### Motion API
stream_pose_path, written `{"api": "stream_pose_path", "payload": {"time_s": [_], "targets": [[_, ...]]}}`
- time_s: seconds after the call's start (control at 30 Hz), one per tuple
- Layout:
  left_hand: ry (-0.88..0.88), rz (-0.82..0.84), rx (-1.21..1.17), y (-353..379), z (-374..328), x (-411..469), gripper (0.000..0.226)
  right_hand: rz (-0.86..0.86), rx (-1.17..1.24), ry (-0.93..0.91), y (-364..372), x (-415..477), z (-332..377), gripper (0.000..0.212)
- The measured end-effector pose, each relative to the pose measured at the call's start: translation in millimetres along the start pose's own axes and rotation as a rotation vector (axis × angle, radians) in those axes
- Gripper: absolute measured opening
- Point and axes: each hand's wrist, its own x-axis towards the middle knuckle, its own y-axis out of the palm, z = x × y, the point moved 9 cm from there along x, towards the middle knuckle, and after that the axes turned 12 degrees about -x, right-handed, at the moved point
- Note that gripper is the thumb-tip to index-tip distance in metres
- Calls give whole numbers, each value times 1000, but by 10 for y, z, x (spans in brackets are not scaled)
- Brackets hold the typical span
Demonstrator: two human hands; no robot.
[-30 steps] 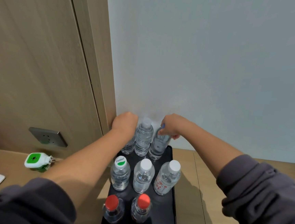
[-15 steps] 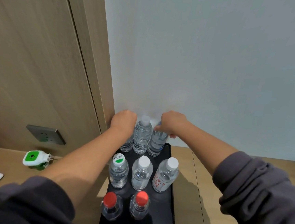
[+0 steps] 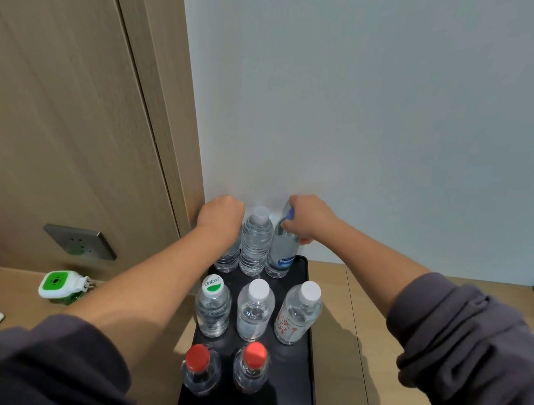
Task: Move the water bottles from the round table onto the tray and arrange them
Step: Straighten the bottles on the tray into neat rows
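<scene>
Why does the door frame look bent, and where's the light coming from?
Head view: the wide-angle lens bows the door frame. Same view: a shadow lies on the wooden counter right of the black tray, so light likely comes from the left; nothing looks blurred.

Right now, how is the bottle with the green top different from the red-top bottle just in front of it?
The green-capped bottle has a white and green cap with writing; the left red-capped bottle has a plain red cap. The green-capped bottle stands in the middle row; the left red-capped bottle stands in the nearest row. Both are clear, upright, on the black tray.
</scene>
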Motion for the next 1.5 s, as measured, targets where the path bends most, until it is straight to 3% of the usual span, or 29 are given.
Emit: {"api": "stream_pose_path", "payload": {"time_s": [0.1,0.43,0.6,0.77,0.87,0.97,1.03,1.23,1.4,1.5], "targets": [[-7,10,-8,-1,21,8,32,-46,23,29,0,-18,-2,22],[-55,7,-61,-15,62,-28,36,-118,132,116,42,-89,19,6],[-73,19,-94,-21,60,-89,39,-95,111,129,58,-147,28,18],[-81,-12,-79,-89,47,-201,67,-77,81,140,-34,-301,-39,51],[-40,-15,-43,-164,22,-309,68,-108,-24,127,-159,-472,-66,53],[90,3,-21,-246,-59,-458,30,-149,-137,35,-254,-694,69,43],[166,53,-40,-236,-86,-567,18,-108,-140,-95,-199,-835,241,40],[215,294,-67,71,22,-875,35,100,-228,-394,164,-1114,659,56],[204,343,-49,259,49,-994,43,146,-321,-506,363,-1198,873,49],[219,308,-39,290,2,-1010,35,89,-378,-524,435,-1172,930,43]]}}
